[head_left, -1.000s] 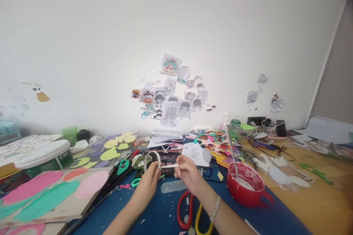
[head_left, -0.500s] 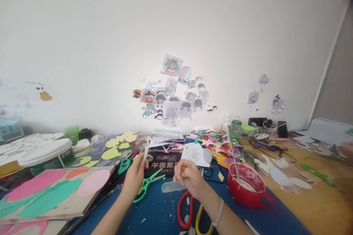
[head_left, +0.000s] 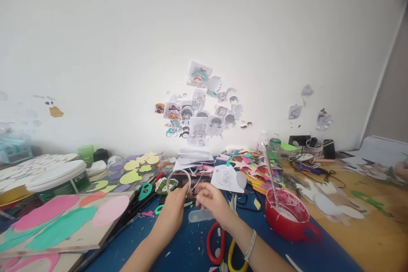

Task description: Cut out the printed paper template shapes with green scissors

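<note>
My left hand (head_left: pixel 174 206) grips a roll of tape (head_left: pixel 168 180), a pale narrow ring held upright above the dark mat. Close to its right, my right hand (head_left: pixel 214 202) has its fingers curled in a pinch. A thin pale strip of tape (head_left: pixel 196 186) shows between the roll and these fingertips; its very end is hidden. Green-handled scissors (head_left: pixel 159 209) lie partly covered by my left hand. Below my right hand lie scissors with one red and one yellow handle (head_left: pixel 215 244). A clear plastic piece (head_left: pixel 200 216) rests between my wrists.
A red mug (head_left: pixel 285 216) with a spoon and white paste stands at right. Piled coloured paper scraps (head_left: pixel 251 168) lie behind it. At left are a white-lidded tub (head_left: pixel 57 174) and a board (head_left: pixel 105 197) with paper cutouts. Drawings (head_left: pixel 199 126) cover part of the wall.
My left hand has moved right and turned the tape roll from edge-on to face-on. It now covers most of the green scissors. My right hand has shifted slightly, its fingers now facing the roll.
</note>
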Available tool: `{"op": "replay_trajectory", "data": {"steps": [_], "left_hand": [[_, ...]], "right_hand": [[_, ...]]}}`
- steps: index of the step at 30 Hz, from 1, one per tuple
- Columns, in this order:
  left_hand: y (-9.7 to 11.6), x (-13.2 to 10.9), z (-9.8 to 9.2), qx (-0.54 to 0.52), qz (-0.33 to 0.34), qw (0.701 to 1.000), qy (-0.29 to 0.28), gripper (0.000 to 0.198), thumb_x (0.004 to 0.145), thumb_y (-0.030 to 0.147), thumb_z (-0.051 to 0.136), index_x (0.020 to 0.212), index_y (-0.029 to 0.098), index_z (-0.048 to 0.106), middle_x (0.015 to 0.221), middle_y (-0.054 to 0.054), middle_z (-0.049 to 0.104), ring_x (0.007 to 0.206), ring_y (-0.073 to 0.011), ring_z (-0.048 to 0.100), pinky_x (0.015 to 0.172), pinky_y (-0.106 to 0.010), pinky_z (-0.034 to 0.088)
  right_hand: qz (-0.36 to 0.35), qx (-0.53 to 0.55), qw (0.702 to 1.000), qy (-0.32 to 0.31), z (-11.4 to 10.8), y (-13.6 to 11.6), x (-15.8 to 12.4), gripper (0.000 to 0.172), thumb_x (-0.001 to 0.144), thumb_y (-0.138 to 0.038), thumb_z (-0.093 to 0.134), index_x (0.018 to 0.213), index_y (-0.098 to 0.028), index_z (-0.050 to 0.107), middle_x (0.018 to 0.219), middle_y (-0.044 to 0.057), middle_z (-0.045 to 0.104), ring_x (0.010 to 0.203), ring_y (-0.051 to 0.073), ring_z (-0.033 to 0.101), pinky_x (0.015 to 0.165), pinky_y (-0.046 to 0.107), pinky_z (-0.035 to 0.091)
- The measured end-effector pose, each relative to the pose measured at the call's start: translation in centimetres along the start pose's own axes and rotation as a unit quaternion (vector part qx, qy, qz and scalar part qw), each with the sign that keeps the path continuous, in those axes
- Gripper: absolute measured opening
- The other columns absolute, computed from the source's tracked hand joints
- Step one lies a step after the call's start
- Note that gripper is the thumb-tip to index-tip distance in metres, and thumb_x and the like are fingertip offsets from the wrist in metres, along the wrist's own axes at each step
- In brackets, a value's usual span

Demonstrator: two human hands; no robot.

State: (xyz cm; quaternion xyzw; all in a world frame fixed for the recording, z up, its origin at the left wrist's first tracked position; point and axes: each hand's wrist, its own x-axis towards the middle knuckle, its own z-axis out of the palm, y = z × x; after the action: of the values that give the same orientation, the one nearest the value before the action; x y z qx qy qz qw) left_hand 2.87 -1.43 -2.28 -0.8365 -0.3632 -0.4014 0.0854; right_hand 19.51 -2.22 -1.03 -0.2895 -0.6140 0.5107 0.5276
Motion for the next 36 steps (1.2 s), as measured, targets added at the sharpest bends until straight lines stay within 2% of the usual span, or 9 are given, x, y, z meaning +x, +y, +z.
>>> {"op": "replay_trajectory", "data": {"steps": [4, 8, 17, 22, 25, 26, 28, 32, 36], "left_hand": [[0.2, -0.1, -0.1, 0.02, 0.004, 1.0, -0.008, 0.044, 0.082, 0.012, 0.029, 0.124, 0.02, 0.041, 0.087, -0.009, 0.062, 0.084, -0.0199, 0.057, 0.073, -0.034, 0.048], [0.1, -0.2, 0.0, 0.029, -0.007, 0.999, -0.015, 0.043, 0.082, 0.011, 0.028, 0.121, 0.019, 0.044, 0.097, -0.011, 0.061, 0.093, -0.0211, 0.056, 0.076, -0.035, 0.048], [-0.1, 0.6, 0.1, -0.075, -0.114, 0.991, 0.003, 0.038, 0.084, 0.024, 0.029, 0.115, 0.015, 0.049, 0.088, -0.01, 0.063, 0.084, -0.0197, 0.058, 0.073, -0.032, 0.047], [-2.3, 1.2, -2.5, -0.064, -0.307, 0.947, 0.072, 0.035, 0.082, 0.028, 0.028, 0.104, 0.016, 0.052, 0.069, -0.002, 0.061, 0.044, -0.0132, 0.049, 0.044, -0.024, 0.041], [-3.1, 1.5, -4.0, -0.035, -0.308, 0.949, 0.062, 0.035, 0.082, 0.029, 0.027, 0.105, 0.017, 0.051, 0.074, -0.003, 0.062, 0.046, -0.0125, 0.049, 0.046, -0.023, 0.04], [-2.9, 1.6, -4.1, -0.031, -0.291, 0.956, 0.028, 0.037, 0.082, 0.028, 0.026, 0.107, 0.017, 0.051, 0.076, -0.003, 0.062, 0.05, -0.0132, 0.051, 0.049, -0.023, 0.041], [-1.9, 1.6, -4.0, -0.03, -0.242, 0.967, -0.074, 0.039, 0.083, 0.026, 0.025, 0.111, 0.016, 0.051, 0.079, -0.005, 0.063, 0.062, -0.0154, 0.057, 0.059, -0.024, 0.043], [0.7, 1.2, -3.6, -0.018, -0.171, 0.953, -0.251, 0.041, 0.082, 0.025, 0.027, 0.116, 0.021, 0.05, 0.099, -0.008, 0.064, 0.087, -0.0204, 0.059, 0.072, -0.027, 0.043], [1.6, 0.8, -3.9, -0.02, -0.127, 0.934, -0.333, 0.042, 0.083, 0.034, 0.029, 0.123, 0.029, 0.043, 0.113, -0.005, 0.059, 0.096, -0.0234, 0.057, 0.075, -0.031, 0.043]], "right_hand": [[0.003, 0.001, 1.0, 0.02, -0.2, -0.2, 0.1, 0.039, 0.067, -0.04, 0.063, 0.096, -0.015, 0.052, 0.058, -0.003, 0.055, 0.045, 0.008, 0.043, 0.047, 0.021, 0.035], [0.001, -0.013, 1.0, 0.018, -0.3, 0.1, 0.0, 0.03, 0.068, -0.043, 0.062, 0.077, -0.014, 0.057, 0.053, -0.002, 0.053, 0.046, 0.009, 0.046, 0.048, 0.022, 0.036], [-0.034, -0.072, 0.997, -0.005, 0.2, 0.1, -0.3, 0.022, 0.071, -0.035, 0.061, 0.068, -0.014, 0.064, 0.051, -0.001, 0.054, 0.051, 0.012, 0.051, 0.052, 0.024, 0.04], [-0.052, -0.091, 0.992, -0.069, -0.3, -1.1, -0.9, 0.025, 0.076, -0.033, 0.057, 0.059, -0.015, 0.063, 0.058, 0.003, 0.058, 0.06, 0.015, 0.055, 0.059, 0.026, 0.043], [-0.081, -0.179, 0.98, 0.016, -1.8, -1.3, -0.4, 0.018, 0.079, -0.027, 0.051, 0.085, -0.016, 0.064, 0.07, 0.004, 0.061, 0.067, 0.017, 0.056, 0.065, 0.029, 0.045], [-0.085, -0.256, 0.961, 0.054, -2.5, -1.2, -0.2, 0.023, 0.077, -0.023, 0.052, 0.098, -0.017, 0.061, 0.078, 0.005, 0.062, 0.073, 0.018, 0.056, 0.069, 0.031, 0.045], [-0.098, -0.456, 0.88, 0.089, -4.2, -0.9, 0.2, 0.05, 0.069, -0.014, 0.057, 0.118, -0.021, 0.049, 0.102, 0.007, 0.058, 0.096, 0.024, 0.049, 0.082, 0.037, 0.039], [-0.038, -0.685, 0.722, 0.086, -7.3, 0.3, 0.4, 0.078, 0.059, 0.003, 0.051, 0.132, -0.016, 0.031, 0.121, 0.012, 0.047, 0.109, 0.027, 0.038, 0.093, 0.039, 0.028], [0.02, -0.74, 0.666, 0.09, -8.6, 1.4, 0.7, 0.07, 0.067, 0.004, 0.044, 0.133, -0.014, 0.028, 0.113, 0.013, 0.054, 0.107, 0.027, 0.041, 0.091, 0.039, 0.028]]}}
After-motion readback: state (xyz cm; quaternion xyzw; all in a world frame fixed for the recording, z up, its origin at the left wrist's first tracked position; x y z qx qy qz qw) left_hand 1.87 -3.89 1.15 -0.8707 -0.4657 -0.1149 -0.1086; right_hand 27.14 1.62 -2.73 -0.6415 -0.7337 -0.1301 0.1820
